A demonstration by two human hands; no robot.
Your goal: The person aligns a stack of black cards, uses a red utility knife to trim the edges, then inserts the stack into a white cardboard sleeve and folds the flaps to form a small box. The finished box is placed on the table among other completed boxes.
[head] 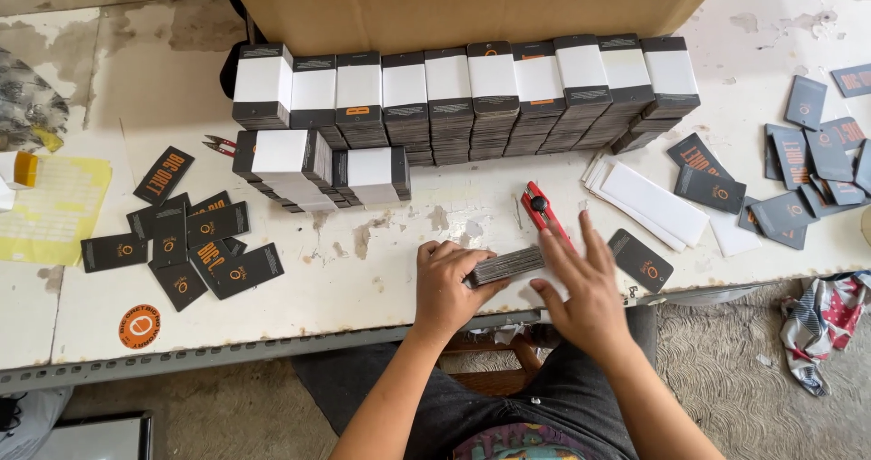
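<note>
Hands met at the worktop's front edge: left hand (446, 283) gripped the stack of dark tags (506, 265), right hand (581, 288) lay open, fingers spread, over it. Loose squeeze could fan them toward the red utility knife (544, 213).

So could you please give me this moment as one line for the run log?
left hand: grips card stack | right hand: flat by stack's end | red cutter: behind stack | white strips: right

A white worktable (381, 288) with chipped, peeling paint spans the view, a metal strip along its front edge. Below lies grey, worn carpet (726, 369). A brown cardboard box (454, 2) stands at the far edge.
</note>
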